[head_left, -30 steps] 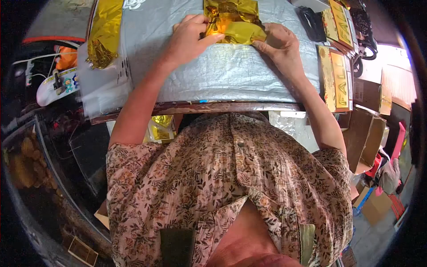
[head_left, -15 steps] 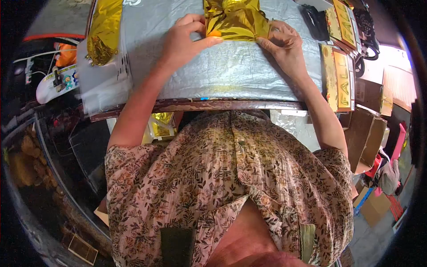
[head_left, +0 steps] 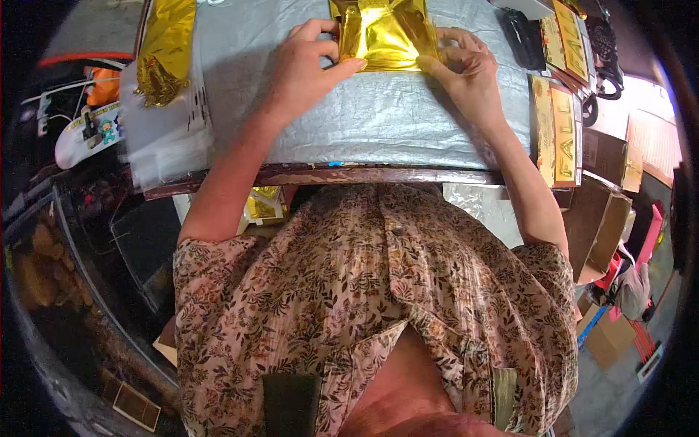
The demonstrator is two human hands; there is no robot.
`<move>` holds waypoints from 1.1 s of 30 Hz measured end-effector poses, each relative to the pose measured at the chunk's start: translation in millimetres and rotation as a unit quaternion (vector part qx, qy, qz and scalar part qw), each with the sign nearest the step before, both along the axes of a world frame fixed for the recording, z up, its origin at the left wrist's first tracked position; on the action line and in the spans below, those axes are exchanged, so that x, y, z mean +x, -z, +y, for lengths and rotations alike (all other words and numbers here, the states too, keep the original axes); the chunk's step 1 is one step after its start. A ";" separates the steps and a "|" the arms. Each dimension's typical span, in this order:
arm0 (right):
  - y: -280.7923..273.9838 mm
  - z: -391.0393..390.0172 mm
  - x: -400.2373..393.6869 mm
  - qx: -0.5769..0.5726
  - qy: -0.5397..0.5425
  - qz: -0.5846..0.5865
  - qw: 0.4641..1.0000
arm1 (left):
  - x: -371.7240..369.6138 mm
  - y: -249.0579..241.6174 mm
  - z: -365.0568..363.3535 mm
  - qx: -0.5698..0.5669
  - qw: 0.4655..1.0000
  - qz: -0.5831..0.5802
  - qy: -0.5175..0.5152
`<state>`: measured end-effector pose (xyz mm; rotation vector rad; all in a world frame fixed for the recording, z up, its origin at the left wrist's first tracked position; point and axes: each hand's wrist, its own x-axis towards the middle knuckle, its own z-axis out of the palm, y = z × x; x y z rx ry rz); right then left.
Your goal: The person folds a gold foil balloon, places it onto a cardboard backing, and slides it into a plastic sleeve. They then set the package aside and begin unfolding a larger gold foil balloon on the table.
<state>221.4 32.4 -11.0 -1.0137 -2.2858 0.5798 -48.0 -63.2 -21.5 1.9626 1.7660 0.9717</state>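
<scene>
A shiny gold foil sheet lies at the top middle of the table, its near edge toward me. At its near left corner my left hand pinches the foil, thumb along the edge and fingers curled beside it. The near right corner is held by my right hand, thumb on the foil and fingers bent. Beneath both hands is a silvery cloth covering the table. What the foil may cover is hidden, and its far end is cut off by the frame.
More gold foil lies at the table's left, above clear plastic sheets. Printed "FALL" packs and a black item sit at the right. Cardboard boxes stand beyond the right edge. A skateboard is at the left.
The gold foil looks flatter and brighter between my hands, and an orange spot near my left thumb no longer shows. Both hands keep their hold with slight finger shifts.
</scene>
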 end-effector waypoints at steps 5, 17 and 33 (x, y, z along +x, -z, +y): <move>-0.2 -1.9 -4.8 0.017 0.011 -0.037 0.999 | 5.9 -3.0 1.0 0.040 0.998 0.042 0.003; 6.6 -11.8 5.6 0.126 0.024 -0.026 0.991 | 7.9 -27.1 11.2 0.107 0.994 0.033 -0.003; -6.4 -5.6 46.3 0.035 -0.125 -0.034 0.991 | 96.7 -41.7 -38.9 0.044 0.971 0.216 0.090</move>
